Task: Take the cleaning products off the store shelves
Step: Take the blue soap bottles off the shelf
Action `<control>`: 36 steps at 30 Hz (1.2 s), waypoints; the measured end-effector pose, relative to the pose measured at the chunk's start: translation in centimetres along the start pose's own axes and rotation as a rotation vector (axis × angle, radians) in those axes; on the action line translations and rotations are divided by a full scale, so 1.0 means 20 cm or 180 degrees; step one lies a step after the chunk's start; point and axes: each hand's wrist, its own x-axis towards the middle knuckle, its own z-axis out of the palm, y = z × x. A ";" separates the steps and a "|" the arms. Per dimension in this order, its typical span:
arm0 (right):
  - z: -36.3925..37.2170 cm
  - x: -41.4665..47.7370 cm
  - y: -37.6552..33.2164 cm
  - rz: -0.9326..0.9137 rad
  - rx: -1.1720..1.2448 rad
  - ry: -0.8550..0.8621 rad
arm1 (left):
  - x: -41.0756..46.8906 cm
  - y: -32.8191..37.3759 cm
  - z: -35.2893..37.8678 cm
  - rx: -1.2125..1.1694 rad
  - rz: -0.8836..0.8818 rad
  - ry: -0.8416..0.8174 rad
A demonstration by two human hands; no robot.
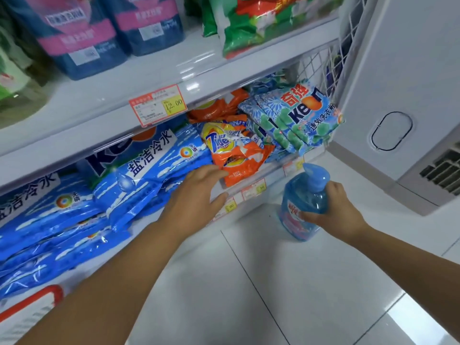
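Observation:
My right hand (333, 210) grips a clear blue pump bottle (302, 195) with a pink label, held in front of the lower shelf's right end. My left hand (199, 195) reaches toward the lower shelf with fingers spread, its fingertips at the bottom edge of an orange Tide detergent bag (236, 150). Large blue Keon detergent bags (139, 175) lie stacked to the left of the Tide bag. Blue floral Keon bags (298, 115) lean at the shelf's right end.
The upper shelf (124, 95) carries dark blue and pink pouches (82, 38) and green bags (263, 23), with a price tag (158, 104) on its edge. A wire mesh panel (321, 63) closes the shelf's right side. A white freezer cabinet (403, 95) stands right.

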 end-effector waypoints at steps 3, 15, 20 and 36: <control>-0.12 -0.04 -0.12 0.0001 0.0575 0.0224 | -0.04 0.01 -0.05 -0.0046 0.0112 0.0068; -0.34 0.07 -1.61 -0.2371 0.1021 0.0666 | -0.08 -0.15 -0.89 0.0821 0.0490 0.1794; -0.30 0.40 -1.97 -0.2058 0.1445 0.0386 | -0.10 -0.30 -0.98 0.1413 -0.0154 0.0995; -0.32 0.59 -1.99 -0.1882 0.1744 0.1106 | -0.04 -0.36 -0.88 0.1916 0.0081 0.1769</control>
